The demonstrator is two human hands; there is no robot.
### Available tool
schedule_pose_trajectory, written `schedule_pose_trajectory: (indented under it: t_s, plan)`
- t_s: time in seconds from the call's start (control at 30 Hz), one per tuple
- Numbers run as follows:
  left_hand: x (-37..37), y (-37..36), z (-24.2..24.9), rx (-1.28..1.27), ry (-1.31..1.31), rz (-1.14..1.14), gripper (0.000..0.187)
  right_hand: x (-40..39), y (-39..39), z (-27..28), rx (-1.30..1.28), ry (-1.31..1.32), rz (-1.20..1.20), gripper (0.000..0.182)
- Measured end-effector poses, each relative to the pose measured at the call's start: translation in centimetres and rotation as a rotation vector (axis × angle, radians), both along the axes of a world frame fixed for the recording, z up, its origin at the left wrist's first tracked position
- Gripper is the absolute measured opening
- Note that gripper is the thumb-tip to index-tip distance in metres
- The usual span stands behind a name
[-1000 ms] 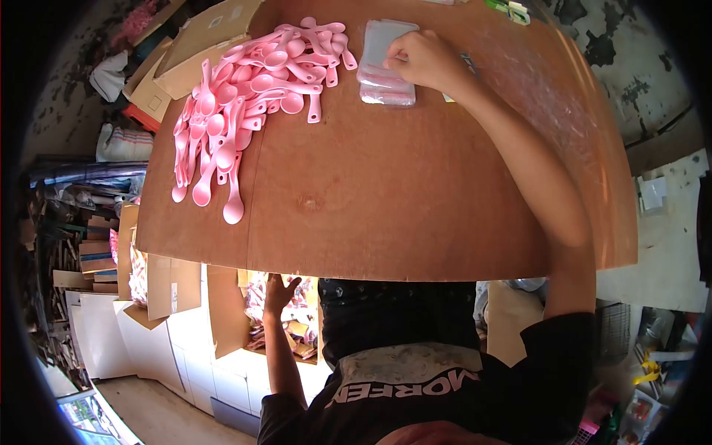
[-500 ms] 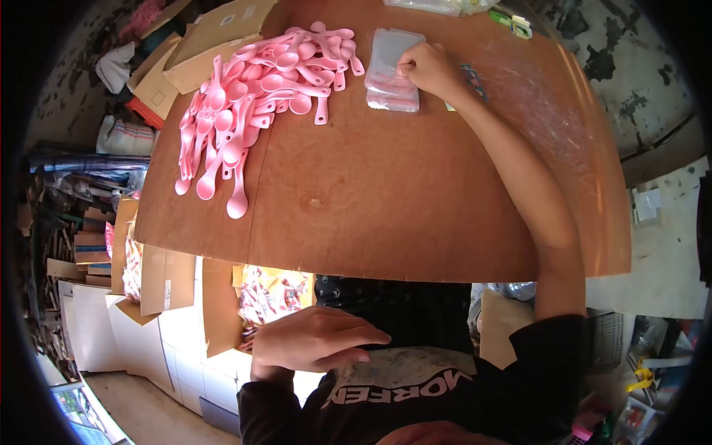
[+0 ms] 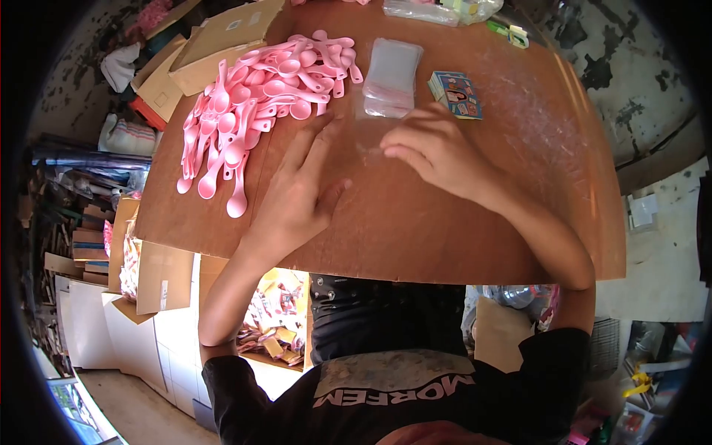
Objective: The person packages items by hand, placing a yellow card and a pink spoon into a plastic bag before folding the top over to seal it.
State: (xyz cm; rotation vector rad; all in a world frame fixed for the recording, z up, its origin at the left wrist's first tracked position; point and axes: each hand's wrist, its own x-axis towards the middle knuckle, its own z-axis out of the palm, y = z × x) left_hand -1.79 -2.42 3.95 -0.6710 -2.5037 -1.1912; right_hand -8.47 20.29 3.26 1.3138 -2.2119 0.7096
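Note:
My left hand (image 3: 300,174) is over the table with its fingers apart, just right of a heap of pink plastic spoons (image 3: 233,122). My right hand (image 3: 434,152) is pinched closed on a thin clear plastic bag (image 3: 368,139), which is faint against the brown wood. Beyond it lies a stack of clear plastic bags (image 3: 393,67). A small pile of printed cards (image 3: 457,95), blue on top, sits just past my right hand.
The brown wooden table (image 3: 386,230) has its near edge close to my body. A cardboard box (image 3: 222,44) stands at the back left, and plastic packs (image 3: 437,9) lie at the far edge. Below the table is a box of packed items (image 3: 278,319).
My right hand has come back toward me from the bag stack with a clear bag, uncovering the cards. My left hand has risen from below the table edge to above the tabletop.

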Motion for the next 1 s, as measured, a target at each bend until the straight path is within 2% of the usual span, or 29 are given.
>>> schedule_pose_trajectory:
  t_s: [0.07,0.13,0.17,0.2,0.23,0.27,0.33,0.37,0.43,0.47,0.53,0.57,0.63,0.67,0.73,0.77,0.83,0.87,0.93,1.0]
  plan:
    - [-0.3,0.6,-0.5,-0.084,0.179,-0.063,0.037,2.8,-0.4,0.5,-0.068,-0.288,0.059,0.009]
    - [-0.1,0.0,-1.1,-0.084,0.19,-0.126,0.035,3.9,0.0,1.1,-0.115,-0.347,0.102,0.01]
    - [-0.2,-0.5,-2.2,0.017,0.085,-0.172,0.028,4.1,0.2,1.3,-0.168,-0.407,0.148,0.012]
    - [0.0,-0.7,-2.9,0.117,-0.022,-0.219,0.022,3.7,0.8,1.1,-0.167,-0.407,0.144,0.012]
    - [0.6,-0.1,-3.1,0.31,-0.086,-0.152,0.01,2.4,1.8,0.9,-0.134,-0.304,-0.003,0.013]
    - [0.9,-0.1,-3.2,0.312,-0.088,-0.155,0.01,1.0,3.0,0.7,-0.099,-0.2,-0.149,0.015]
    - [1.2,-0.1,-3.2,0.493,-0.224,-0.071,0.009,-2.3,6.0,0.1,0.038,0.092,-0.333,0.02]
    - [1.1,0.0,-3.6,0.573,-0.211,-0.13,0.01,-3.1,7.2,-0.7,0.041,0.093,-0.333,0.02]
    - [1.3,0.7,-3.4,0.67,-0.234,-0.104,0.013,-4.1,9.0,-1.5,0.225,0.277,-0.597,0.026]
    - [1.3,1.0,-3.3,0.763,-0.262,-0.078,0.015,-4.4,9.5,-1.6,0.229,0.281,-0.593,0.026]
    - [1.3,1.4,-3.3,0.804,-0.272,-0.076,0.017,-4.6,10.1,-1.5,0.187,-0.012,-0.511,0.022]
    - [1.2,1.5,-3.3,0.838,-0.283,-0.076,0.019,-4.7,10.5,-1.5,0.19,-0.012,-0.509,0.022]
    - [1.3,1.5,-2.9,0.853,-0.318,-0.072,0.019,-4.7,10.8,-1.3,0.107,-0.178,-0.457,0.022]
    - [1.2,1.5,-2.8,0.865,-0.352,-0.072,0.019,-4.7,10.9,-1.2,0.108,-0.178,-0.455,0.022]
    - [1.1,1.6,-2.6,0.822,-0.353,-0.037,0.019,-3.9,10.4,0.2,0.022,0.027,-0.453,0.01]
    - [1.0,1.6,-2.6,0.778,-0.355,-0.001,0.02,-3.1,10.0,0.9,0.023,0.027,-0.45,0.01]
    - [0.6,1.7,-2.3,0.749,-0.388,0.008,0.019,-0.7,8.2,2.5,-0.416,-0.01,-0.529,0.008]
    - [0.5,1.8,-2.3,0.715,-0.424,0.01,0.018,0.7,7.4,3.0,-0.412,-0.015,-0.523,0.008]
    - [0.2,2.0,-2.5,0.721,-0.458,-0.011,0.018,3.4,6.1,3.8,-0.699,-0.14,-0.323,0.008]
    - [0.2,2.5,-2.6,0.723,-0.49,-0.042,0.017,5.4,4.9,4.5,-0.688,-0.222,-0.257,0.009]
